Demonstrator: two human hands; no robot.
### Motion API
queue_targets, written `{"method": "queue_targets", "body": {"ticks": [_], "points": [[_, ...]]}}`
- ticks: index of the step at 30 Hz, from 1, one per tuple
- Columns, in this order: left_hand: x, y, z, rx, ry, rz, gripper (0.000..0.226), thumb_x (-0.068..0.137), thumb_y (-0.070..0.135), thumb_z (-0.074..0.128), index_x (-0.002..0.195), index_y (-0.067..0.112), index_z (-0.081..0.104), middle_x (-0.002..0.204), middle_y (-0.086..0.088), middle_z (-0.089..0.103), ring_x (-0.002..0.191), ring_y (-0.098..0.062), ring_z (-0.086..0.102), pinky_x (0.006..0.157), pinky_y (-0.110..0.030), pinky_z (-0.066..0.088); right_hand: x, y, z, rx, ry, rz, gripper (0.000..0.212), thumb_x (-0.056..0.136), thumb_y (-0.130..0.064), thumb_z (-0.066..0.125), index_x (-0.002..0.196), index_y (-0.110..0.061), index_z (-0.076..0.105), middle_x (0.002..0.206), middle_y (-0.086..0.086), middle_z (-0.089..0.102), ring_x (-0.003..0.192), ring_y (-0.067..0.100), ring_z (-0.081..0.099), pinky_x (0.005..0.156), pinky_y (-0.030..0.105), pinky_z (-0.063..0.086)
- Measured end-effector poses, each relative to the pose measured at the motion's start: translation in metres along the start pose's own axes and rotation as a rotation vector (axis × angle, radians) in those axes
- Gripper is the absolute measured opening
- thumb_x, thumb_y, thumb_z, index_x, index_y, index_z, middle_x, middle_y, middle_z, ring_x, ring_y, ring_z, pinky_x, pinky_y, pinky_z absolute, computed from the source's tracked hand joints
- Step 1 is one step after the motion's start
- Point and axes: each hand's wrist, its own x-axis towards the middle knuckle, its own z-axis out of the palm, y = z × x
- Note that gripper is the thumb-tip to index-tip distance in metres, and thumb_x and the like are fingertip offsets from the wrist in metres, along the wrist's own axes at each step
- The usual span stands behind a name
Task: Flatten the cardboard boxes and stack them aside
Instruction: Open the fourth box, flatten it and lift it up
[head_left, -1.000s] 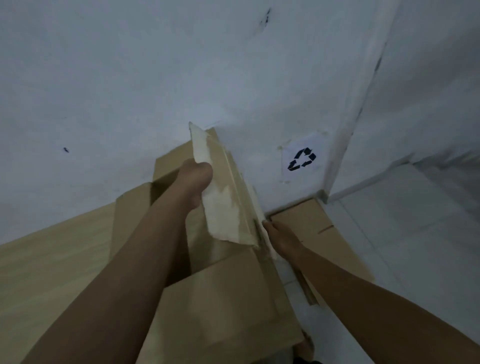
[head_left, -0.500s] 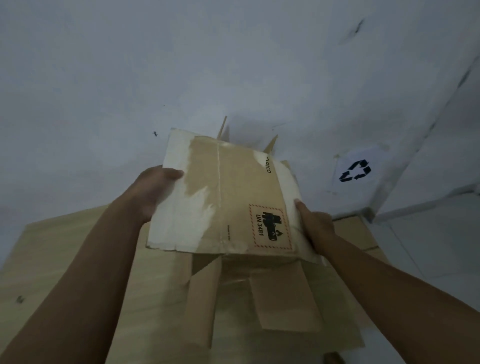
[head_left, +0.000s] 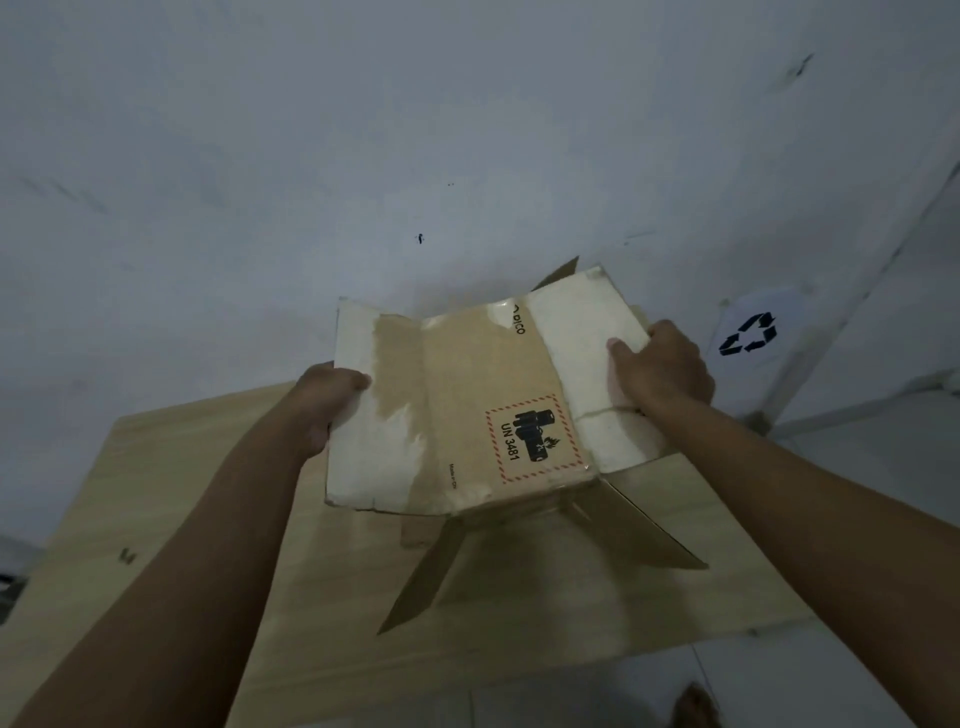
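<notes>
I hold a small brown cardboard box (head_left: 467, 410), collapsed nearly flat, with torn white patches and a red-bordered "UN 3481" label facing me. My left hand (head_left: 327, 400) grips its left edge. My right hand (head_left: 660, 369) presses on its right white panel, thumb on top. Two loose flaps (head_left: 634, 530) hang open from its lower edge. Under the box lies a large flat cardboard sheet (head_left: 182, 519) on the floor by the wall.
A white wall (head_left: 363, 130) rises straight ahead. A recycling-symbol sign (head_left: 748, 335) is stuck low on it at the right, near the corner. Pale floor tiles (head_left: 857, 467) show at the right and bottom. A foot (head_left: 693, 706) shows at the bottom edge.
The box has turned from edge-on to face-up and spread flatter. My right hand has moved from its lower edge up onto the right panel. The view has shifted left.
</notes>
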Motion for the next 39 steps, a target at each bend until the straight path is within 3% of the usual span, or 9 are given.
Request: {"method": "queue_targets", "body": {"ticks": [4,9,15,19,24,28,34,39], "points": [[-0.002,-0.036,0.001,0.005,0.006,-0.091,0.034,0.092,0.015,0.057,0.120,-0.005,0.054,0.101,-0.019,0.063,0.084,-0.036,0.061,0.073,-0.041,0.050,-0.027,0.006,-0.002,-0.252,-0.053,-0.106,0.049,0.100,-0.051,0.042,0.140,-0.024,0.044,0.129,0.015,0.054,0.113,0.038,0.058,0.092,0.045,0.045],[-0.008,-0.077,0.005,0.013,0.011,-0.210,0.035,0.085,0.020,0.062,0.109,-0.005,0.058,0.091,-0.019,0.061,0.075,-0.034,0.059,0.068,-0.036,0.046,-0.055,0.037,0.009,-0.363,-0.118,-0.099,0.044,0.102,-0.048,0.029,0.129,-0.021,0.051,0.120,0.014,0.047,0.103,0.037,0.059,0.085,0.043,0.044],[-0.018,-0.137,0.030,0.046,-0.024,-0.268,0.049,0.079,0.018,0.078,0.118,-0.005,0.060,0.107,-0.020,0.064,0.081,-0.032,0.062,0.068,-0.036,0.051,-0.102,0.073,0.028,-0.448,-0.223,-0.020,0.093,0.080,-0.083,0.045,0.148,-0.023,0.025,0.140,0.016,0.038,0.123,0.037,0.047,0.098,0.048,0.043],[-0.030,-0.179,0.064,0.176,0.050,-0.162,0.053,0.080,0.024,0.075,0.125,0.002,0.058,0.121,-0.017,0.063,0.104,-0.034,0.062,0.088,-0.046,0.054,-0.125,0.098,0.049,-0.467,-0.293,-0.111,0.086,0.087,-0.060,0.061,0.153,-0.026,0.020,0.140,0.014,0.036,0.120,0.034,0.047,0.093,0.043,0.045],[-0.037,-0.215,0.098,0.331,0.137,-0.084,0.049,0.089,0.029,0.062,0.131,0.008,0.051,0.127,-0.017,0.061,0.114,-0.037,0.058,0.092,-0.042,0.048,-0.138,0.120,0.077,-0.391,-0.303,-0.099,0.077,0.096,-0.023,0.053,0.158,-0.022,0.008,0.140,0.014,0.042,0.116,0.033,0.051,0.089,0.044,0.045],[-0.030,-0.234,0.111,0.363,0.241,-0.118,0.057,0.088,0.032,0.063,0.134,0.007,0.040,0.123,-0.023,0.059,0.112,-0.041,0.057,0.089,-0.045,0.047,-0.129,0.146,0.091,-0.406,-0.283,-0.048,0.078,0.097,-0.023,0.050,0.158,-0.016,0.003,0.146,0.017,0.039,0.120,0.034,0.049,0.094,0.046,0.045],[-0.006,-0.266,0.119,0.546,0.320,-0.150,0.102,0.082,0.053,0.066,0.154,0.014,0.006,0.148,-0.023,0.030,0.133,-0.042,0.035,0.102,-0.055,0.035,-0.116,0.181,0.113,-0.491,-0.370,-0.057,0.073,0.098,-0.040,0.044,0.157,-0.010,0.013,0.156,0.017,0.026,0.137,0.036,0.032,0.106,0.052,0.034],[0.005,-0.286,0.149,0.772,0.219,-0.081,0.065,0.097,0.056,0.032,0.154,0.038,0.006,0.161,-0.017,0.004,0.148,-0.036,0.006,0.113,-0.059,0.015,-0.122,0.199,0.129,-0.488,-0.408,-0.135,0.075,0.103,-0.050,0.027,0.159,-0.007,0.000,0.166,0.018,0.001,0.153,0.034,0.000,0.121,0.059,0.007]]}}
